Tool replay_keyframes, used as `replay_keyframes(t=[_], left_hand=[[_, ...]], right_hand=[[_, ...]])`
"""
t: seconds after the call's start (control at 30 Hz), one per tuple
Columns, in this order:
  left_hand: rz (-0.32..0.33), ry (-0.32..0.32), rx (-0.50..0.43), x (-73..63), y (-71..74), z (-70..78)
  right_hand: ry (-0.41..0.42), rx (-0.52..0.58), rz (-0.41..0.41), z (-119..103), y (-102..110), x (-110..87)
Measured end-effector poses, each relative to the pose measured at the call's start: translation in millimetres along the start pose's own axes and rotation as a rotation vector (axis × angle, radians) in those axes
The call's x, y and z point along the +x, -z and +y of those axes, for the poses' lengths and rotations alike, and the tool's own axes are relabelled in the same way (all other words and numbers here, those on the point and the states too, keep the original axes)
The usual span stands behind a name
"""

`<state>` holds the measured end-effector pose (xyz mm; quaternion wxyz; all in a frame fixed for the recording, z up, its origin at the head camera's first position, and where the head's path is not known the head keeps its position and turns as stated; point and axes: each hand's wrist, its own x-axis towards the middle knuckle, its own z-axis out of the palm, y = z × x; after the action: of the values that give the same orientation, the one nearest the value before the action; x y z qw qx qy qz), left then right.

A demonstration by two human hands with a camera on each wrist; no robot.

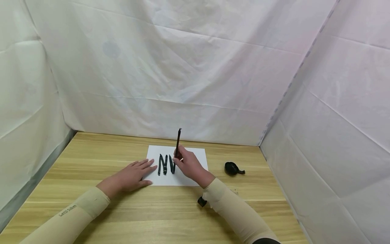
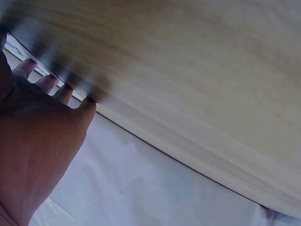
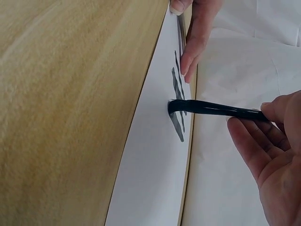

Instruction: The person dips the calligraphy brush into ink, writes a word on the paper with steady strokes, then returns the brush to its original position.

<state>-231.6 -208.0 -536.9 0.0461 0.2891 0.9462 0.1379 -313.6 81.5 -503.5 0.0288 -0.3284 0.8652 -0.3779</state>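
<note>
Paper [image 1: 182, 180] is partly hidden by the spread left hand [image 1: 134, 174]; the right hand [image 1: 190, 165] pinches a brush [image 1: 177, 143].

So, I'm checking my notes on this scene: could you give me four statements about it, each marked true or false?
1. The right hand holds a slim black brush. True.
2. The left hand grips a second brush. False: the left hand lies over the left edge of the white rectangular sheet of paper.
3. Thick dark painted strokes mark the sheet. True.
4. In the head view, the small round black dish with a handle lies left of the sheet. False: the dish lies to its right.
</note>
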Motion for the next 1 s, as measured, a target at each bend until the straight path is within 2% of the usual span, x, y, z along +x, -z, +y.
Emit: replay_keyframes(t=[0.27,0.73,1.0], left_hand=[[-0.002,0.005,0.002,-0.4,-3.6,-1.4],[0.009,-0.004,0.0,-1.3,-1.5,0.1],[0.01,0.001,-0.003,-0.4,-1.8,0.0]], right_hand=[[0.003,0.007,-0.012,0.2,-0.1,-1.3],[-0.003,0.034,-0.011,1.3,1.1,-3.6],[-0.005,0.076,0.02,2.9,2.3,-4.1]])
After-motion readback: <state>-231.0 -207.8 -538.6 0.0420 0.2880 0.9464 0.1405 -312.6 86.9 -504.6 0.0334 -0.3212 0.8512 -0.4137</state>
